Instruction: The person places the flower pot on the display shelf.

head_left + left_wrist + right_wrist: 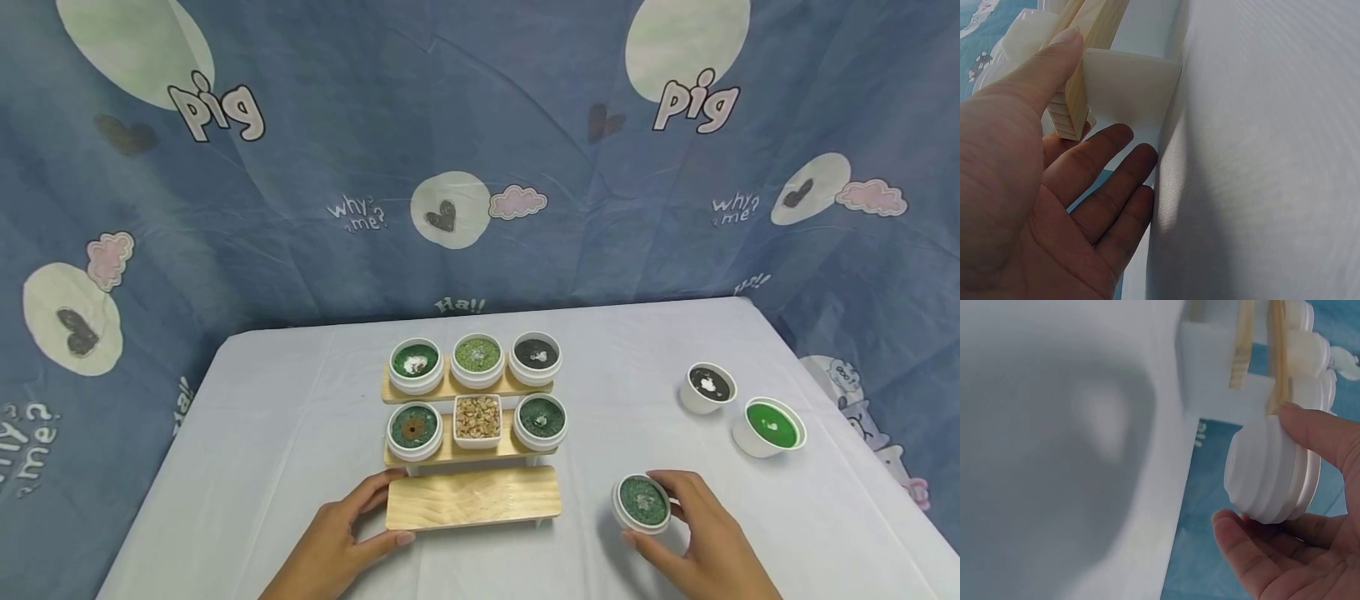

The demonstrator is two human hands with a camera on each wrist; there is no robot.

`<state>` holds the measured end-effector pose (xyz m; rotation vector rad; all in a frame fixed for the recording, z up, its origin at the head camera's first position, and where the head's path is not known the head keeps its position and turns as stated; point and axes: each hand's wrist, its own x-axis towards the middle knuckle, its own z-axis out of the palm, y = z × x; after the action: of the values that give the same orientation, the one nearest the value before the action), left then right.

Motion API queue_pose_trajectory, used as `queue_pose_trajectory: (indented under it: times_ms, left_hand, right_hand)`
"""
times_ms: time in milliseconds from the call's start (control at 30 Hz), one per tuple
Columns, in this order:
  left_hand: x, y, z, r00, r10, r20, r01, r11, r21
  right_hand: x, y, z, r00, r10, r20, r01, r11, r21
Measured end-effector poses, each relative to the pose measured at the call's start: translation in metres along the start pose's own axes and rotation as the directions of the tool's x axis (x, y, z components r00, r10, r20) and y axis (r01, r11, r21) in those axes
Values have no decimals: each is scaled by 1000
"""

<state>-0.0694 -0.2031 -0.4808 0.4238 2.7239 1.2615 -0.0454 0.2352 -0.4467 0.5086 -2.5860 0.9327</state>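
My right hand (697, 533) holds a small round white bowl (644, 503) filled with a dark green, speckled food, thumb and fingers on opposite sides of its wall. In the right wrist view the bowl's ridged white side (1266, 469) shows above the tablecloth. My left hand (341, 537) grips the left end of the bare lowest wooden step (474, 498) of a tiered stand, thumb at the front edge and forefinger at the back. From the left wrist, the thumb lies against the board end (1069, 112), with the other fingers spread near a white support (1132, 81).
On the stand's middle step sit two round bowls and a square dish of chopped nuts (477, 418). Three round bowls, one light green (477, 357), line the top step. At right stand a dark-filled cup (708, 387) and a bright green cup (769, 427). Behind hangs a blue printed curtain (480, 125).
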Motion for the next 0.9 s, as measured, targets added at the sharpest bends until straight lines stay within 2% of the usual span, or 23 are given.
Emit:
queue_pose_trajectory:
  times_ms: [467, 900]
  left_hand:
    - [0, 1, 0, 1000, -22, 9, 22, 1000, -20]
    - [0, -1, 1, 1000, 0, -9, 0, 1000, -25]
  right_hand:
    - [12, -20, 17, 991, -121, 59, 119, 992, 34]
    - [21, -37, 26, 986, -110, 129, 99, 991, 86]
